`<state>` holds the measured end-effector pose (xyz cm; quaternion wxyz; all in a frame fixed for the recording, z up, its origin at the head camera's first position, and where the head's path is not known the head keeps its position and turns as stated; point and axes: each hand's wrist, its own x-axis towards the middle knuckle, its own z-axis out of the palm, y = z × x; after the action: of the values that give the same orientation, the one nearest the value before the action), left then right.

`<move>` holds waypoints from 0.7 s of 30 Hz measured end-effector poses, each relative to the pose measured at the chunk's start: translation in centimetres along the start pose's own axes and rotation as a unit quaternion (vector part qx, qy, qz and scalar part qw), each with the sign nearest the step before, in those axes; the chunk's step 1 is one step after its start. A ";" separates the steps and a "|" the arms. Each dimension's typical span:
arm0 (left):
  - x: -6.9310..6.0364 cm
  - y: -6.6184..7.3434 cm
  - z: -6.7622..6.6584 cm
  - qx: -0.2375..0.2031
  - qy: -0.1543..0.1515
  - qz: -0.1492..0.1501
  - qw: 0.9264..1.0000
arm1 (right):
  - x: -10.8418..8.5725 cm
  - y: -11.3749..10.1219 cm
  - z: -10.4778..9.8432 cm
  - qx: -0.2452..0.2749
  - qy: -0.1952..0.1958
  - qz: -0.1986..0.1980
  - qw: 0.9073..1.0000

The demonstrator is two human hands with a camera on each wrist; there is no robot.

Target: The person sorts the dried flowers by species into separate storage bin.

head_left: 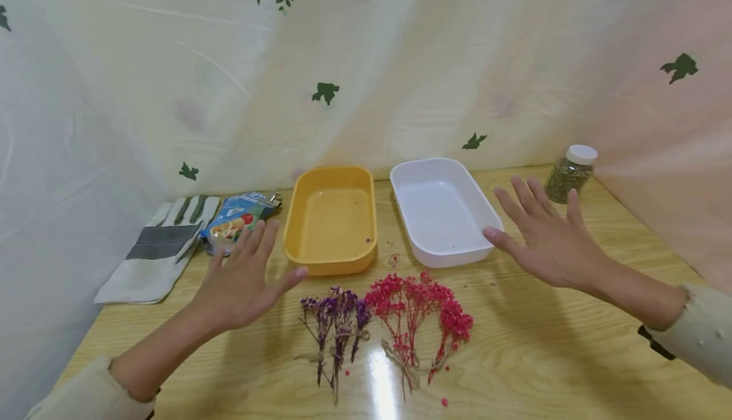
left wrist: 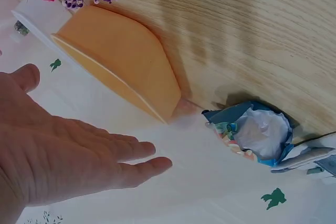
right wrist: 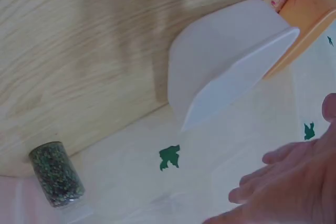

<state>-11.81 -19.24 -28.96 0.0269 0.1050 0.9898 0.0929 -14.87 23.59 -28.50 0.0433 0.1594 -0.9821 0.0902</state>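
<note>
Both hands hover above the table with fingers spread and nothing held. My left hand [head_left: 243,290] is left of the yellow tray [head_left: 330,267], near a blue pouch [head_left: 231,216]. Beside the white tray [head_left: 452,258], on its right, is my right hand [head_left: 549,242]. Both trays stand upright, with only a few specks inside. In front of them lie dried purple flowers [head_left: 337,315] on the left and dried pink flowers [head_left: 408,305] on the right, stems toward me. Some twine is around the stems. In the left wrist view the yellow tray [left wrist: 121,51] is beyond the fingers.
Folded work gloves [head_left: 162,242] lie at the far left, next to the pouch. A white-capped jar [head_left: 569,175] of green dried bits stands at the back right. Loose pink petals [head_left: 444,401] dot the tabletop. A patterned cloth [head_left: 354,58] hangs behind the table.
</note>
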 end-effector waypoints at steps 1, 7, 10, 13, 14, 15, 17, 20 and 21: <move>0.0 0.0 0.0 -0.007 0.003 -0.002 1.000 | 0.1 -0.2 -0.2 0.008 0.017 -0.006 1.000; 0.3 -0.5 0.5 -0.082 0.037 -0.012 0.996 | 0.4 -2.0 -0.6 0.112 0.156 -0.079 0.978; 0.4 -0.8 1.1 -0.121 0.050 -0.010 0.991 | 0.7 -2.9 -0.2 0.144 0.186 -0.139 0.962; 0.5 -1.2 1.6 -0.159 0.067 0.000 0.985 | 1.0 -3.6 0.5 0.161 0.174 -0.187 0.953; 0.6 -1.3 1.7 -0.169 0.073 0.005 0.983 | 1.1 -3.8 0.7 0.167 0.163 -0.196 0.952; 0.7 -1.3 1.8 -0.178 0.080 0.010 0.981 | 1.1 -4.0 1.0 0.175 0.153 -0.202 0.951; 0.9 -1.5 2.0 -0.200 0.087 0.019 0.976 | 1.2 -4.5 1.5 0.192 0.127 -0.211 0.950; 1.2 -1.7 2.1 -0.244 0.087 0.025 0.966 | 1.4 -5.3 2.3 0.226 0.093 -0.224 0.944; 1.3 -1.8 2.2 -0.257 0.085 0.025 0.962 | 1.5 -5.7 2.6 0.239 0.082 -0.228 0.940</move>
<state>-13.32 -20.29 -31.52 -0.0334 0.1108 0.9282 0.3537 -14.60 17.29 -29.91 0.1038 0.3771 -0.8619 0.3228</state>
